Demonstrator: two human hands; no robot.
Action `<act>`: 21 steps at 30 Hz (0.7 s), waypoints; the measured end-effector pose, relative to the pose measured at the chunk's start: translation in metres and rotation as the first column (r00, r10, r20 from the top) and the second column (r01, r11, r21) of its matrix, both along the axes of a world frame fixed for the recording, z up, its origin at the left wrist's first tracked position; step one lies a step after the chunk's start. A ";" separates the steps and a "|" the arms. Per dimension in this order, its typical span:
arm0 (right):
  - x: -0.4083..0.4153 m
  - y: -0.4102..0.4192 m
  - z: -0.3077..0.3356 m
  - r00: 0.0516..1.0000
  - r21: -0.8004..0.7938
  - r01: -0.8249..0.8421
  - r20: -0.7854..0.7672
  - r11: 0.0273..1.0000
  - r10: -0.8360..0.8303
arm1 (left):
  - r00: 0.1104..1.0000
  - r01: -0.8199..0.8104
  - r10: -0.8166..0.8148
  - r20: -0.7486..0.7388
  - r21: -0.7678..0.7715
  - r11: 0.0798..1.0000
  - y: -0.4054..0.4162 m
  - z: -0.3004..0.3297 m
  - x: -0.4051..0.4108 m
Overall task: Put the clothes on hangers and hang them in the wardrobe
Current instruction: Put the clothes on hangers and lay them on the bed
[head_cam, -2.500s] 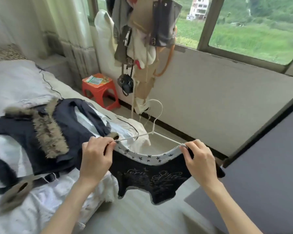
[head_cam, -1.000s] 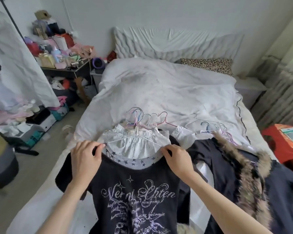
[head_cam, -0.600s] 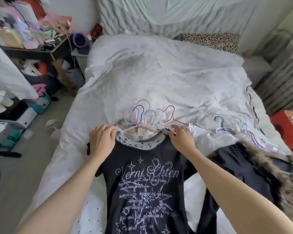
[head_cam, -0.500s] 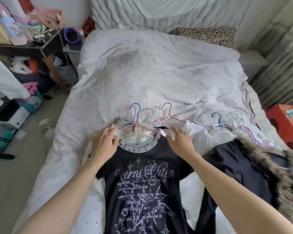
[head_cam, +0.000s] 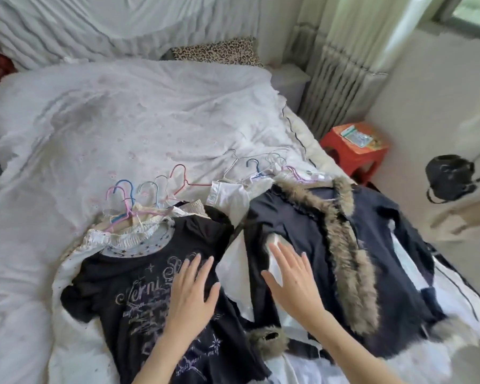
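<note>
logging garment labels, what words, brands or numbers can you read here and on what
"Lerni": large script across the chest of the black t-shirt; the rest of that line is hidden by the left hand.
Smaller script lines below it: too blurred to read.
Packets on the red stool: too small to read.

Lettering on the black T-shirt (head_cam: 139, 295).
Pale ornate script across the chest begins "Lerni"; the left hand (head_cam: 190, 297) covers the rest of that line. The smaller lines of script printed beneath it are too fine and blurred to read. The packet (head_cam: 356, 136) on the red stool (head_cam: 352, 156) shows no legible print.
</note>
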State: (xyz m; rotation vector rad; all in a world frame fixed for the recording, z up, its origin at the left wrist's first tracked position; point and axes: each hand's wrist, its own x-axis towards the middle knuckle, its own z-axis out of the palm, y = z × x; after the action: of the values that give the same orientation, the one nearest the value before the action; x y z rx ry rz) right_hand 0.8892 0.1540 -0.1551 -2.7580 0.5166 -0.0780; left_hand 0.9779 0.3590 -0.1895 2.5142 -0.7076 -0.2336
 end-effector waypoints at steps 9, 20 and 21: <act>-0.283 -0.106 0.039 0.839 -0.068 0.537 0.142 0.841 -0.525 | 0.875 0.478 -0.471 0.108 -0.050 0.877 -0.169 0.055 -0.170; -0.608 -0.149 0.072 0.355 -0.111 0.935 0.310 0.338 -0.882 | 0.471 0.879 -0.859 0.200 -0.183 0.440 -0.348 0.083 -0.460; -0.633 -0.144 0.072 0.298 -0.107 0.955 0.308 0.278 -0.904 | 0.414 0.907 -0.887 0.205 -0.179 0.381 -0.357 0.084 -0.485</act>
State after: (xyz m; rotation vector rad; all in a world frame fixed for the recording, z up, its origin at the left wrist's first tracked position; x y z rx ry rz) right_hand 0.2563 0.0100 -0.0831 -2.1444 2.1717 -0.7366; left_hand 0.4931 0.0015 -0.1054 1.6034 -1.9797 -0.3780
